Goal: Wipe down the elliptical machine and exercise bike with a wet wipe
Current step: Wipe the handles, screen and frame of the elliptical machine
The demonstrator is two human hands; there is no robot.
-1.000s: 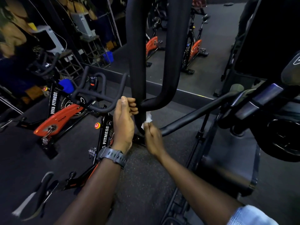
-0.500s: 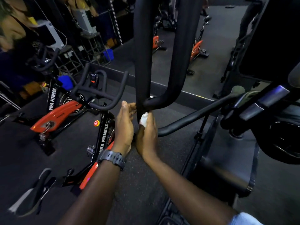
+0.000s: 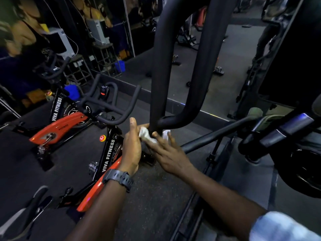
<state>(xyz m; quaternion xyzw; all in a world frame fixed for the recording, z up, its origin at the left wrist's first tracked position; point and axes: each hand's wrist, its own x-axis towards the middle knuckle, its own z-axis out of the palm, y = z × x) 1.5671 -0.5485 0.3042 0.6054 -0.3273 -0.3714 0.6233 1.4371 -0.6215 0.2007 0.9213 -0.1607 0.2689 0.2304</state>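
Wrapping the wet wipe (image 3: 146,134) round the base of the elliptical's upright handlebar tube (image 3: 159,70), both hands meet close together just below the point where the curved loop bar (image 3: 205,84) joins it. The left hand (image 3: 132,146), wearing a black watch (image 3: 119,178), stands edge-on with the thumb up, and its fingers appear to cup the crumpled wipe against the tube's left side, though they are mostly hidden. The right hand (image 3: 169,153) reaches in from the near right with fingers fairly straight and spread, pressing the wipe's other end, which shows white past the tube on the right. Left of the hands stands the red and black exercise bike (image 3: 69,126) marked VIVA FITNESS, its handlebar (image 3: 111,108) untouched. Judging by this, the risk lies in the hold: neither hand clearly pinches the wipe, so a fast stroke could let it bunch, slip off the round tube and fall to the dark rubber floor (image 3: 152,197), picking up grit. A bunched wipe would also skip the tube's far side and the welded joint.
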